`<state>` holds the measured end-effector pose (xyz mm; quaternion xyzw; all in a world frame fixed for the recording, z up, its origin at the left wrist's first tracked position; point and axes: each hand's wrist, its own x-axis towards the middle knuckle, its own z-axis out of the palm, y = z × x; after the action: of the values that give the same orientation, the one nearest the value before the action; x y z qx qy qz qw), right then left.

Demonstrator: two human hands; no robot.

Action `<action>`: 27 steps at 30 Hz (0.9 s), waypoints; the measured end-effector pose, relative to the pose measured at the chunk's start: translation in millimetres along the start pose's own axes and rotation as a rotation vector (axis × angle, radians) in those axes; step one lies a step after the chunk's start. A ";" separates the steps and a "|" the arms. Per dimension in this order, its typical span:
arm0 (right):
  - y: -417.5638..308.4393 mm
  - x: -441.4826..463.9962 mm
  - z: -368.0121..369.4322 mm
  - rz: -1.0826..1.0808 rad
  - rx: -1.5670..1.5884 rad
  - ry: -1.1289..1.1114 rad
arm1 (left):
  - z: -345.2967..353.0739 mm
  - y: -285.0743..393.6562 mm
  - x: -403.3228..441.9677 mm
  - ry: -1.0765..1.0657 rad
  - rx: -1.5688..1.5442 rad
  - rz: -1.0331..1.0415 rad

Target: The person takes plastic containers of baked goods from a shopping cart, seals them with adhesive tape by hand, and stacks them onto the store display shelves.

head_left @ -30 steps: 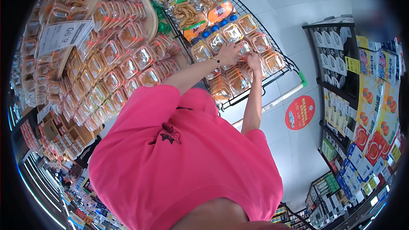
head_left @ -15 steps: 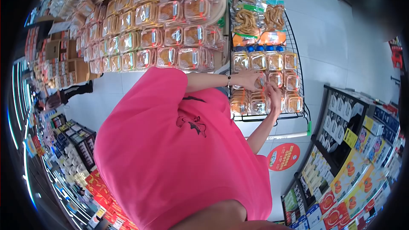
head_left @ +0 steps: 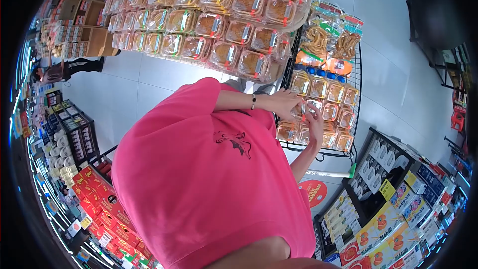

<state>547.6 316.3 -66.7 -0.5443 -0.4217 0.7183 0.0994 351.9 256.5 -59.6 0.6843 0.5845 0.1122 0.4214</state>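
Wearing a dark beaded bracelet, my left hand [head_left: 286, 103] reaches over the rows of packed pastries, its fingers closed round the edge of one clear-wrapped packaged pastry [head_left: 300, 110]. From the other side my right hand [head_left: 314, 123] meets it, fingers bent and touching the same pack. Parts of that pack are hidden by the fingers. Around both hands, several more packaged pastries [head_left: 335, 92] stand in rows in a black wire shopping cart [head_left: 357, 82]. Beyond them lie blue-topped items [head_left: 323, 73] and bags of twisted brown snacks [head_left: 314, 40].
A tiered display [head_left: 234, 35] of similar packs stands left of the cart. A shelf with boxed goods [head_left: 383, 169] is at the lower right. Red boxes [head_left: 107, 209] are stacked at lower left. Another person's legs [head_left: 84, 67] show at far left. A round red floor sticker [head_left: 312, 193] lies by the cart handle.
The view has shifted, so the cart and display appear lower and turned slightly. Both hands stay together over the packs, and my left fingers are less spread.
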 end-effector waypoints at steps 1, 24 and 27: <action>-3.9 -3.4 6.6 -0.002 -0.012 0.002 | -5.3 0.2 -4.9 0.021 0.022 0.016; -80.5 43.9 185.2 -0.350 -0.231 -0.247 | -112.0 -92.1 -117.8 0.588 0.107 -0.011; -82.4 69.3 206.7 -0.567 -0.248 -0.315 | -125.0 -109.7 -118.6 0.654 0.175 -0.015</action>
<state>315.7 306.6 -45.5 -0.2960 -0.6503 0.6806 0.1621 159.1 201.9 -19.6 0.6413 0.7012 0.2719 0.1521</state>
